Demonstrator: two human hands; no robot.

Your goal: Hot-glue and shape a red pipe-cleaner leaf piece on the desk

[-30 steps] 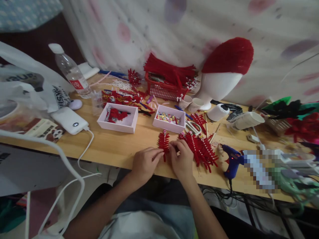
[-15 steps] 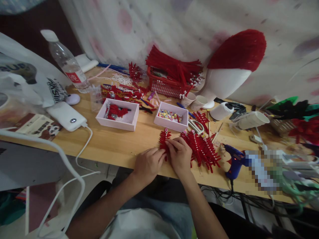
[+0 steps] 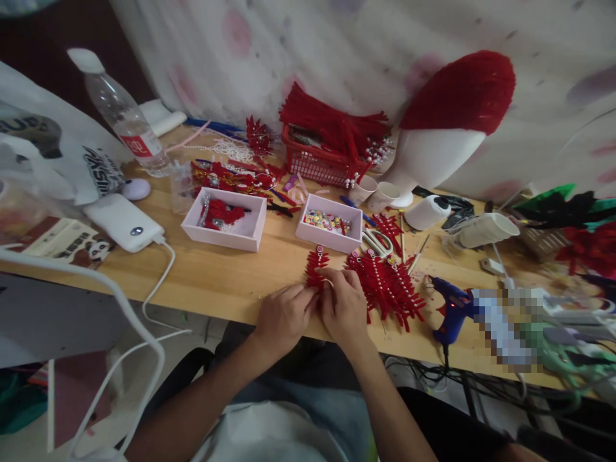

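Observation:
A red fuzzy feather-shaped ornament [image 3: 317,262] lies near the table's front edge, with a pink and silver bead at its tip. My left hand [image 3: 285,313] pinches its lower end, fingers closed. From the other side my right hand [image 3: 344,301] has thumb and fingers closed on its middle, and they cover most of it. Just right of my right hand lie several finished-looking red ornaments [image 3: 385,285] with rows of white beads. Beyond them is a pair of white-handled scissors [image 3: 376,242].
Two pale boxes stand behind my hands, one with red pieces [image 3: 187,228], one with beads [image 3: 353,240]. A blue glue gun [image 3: 452,311] is at the right. Farther back are a red basket [image 3: 317,165], a white mannequin head [image 3: 433,160], paper cups and a water bottle [image 3: 118,106].
My right hand has shifted slightly down along the ornament, its fingers more curled. My left hand stays at the lower end. The whole view has drifted a little.

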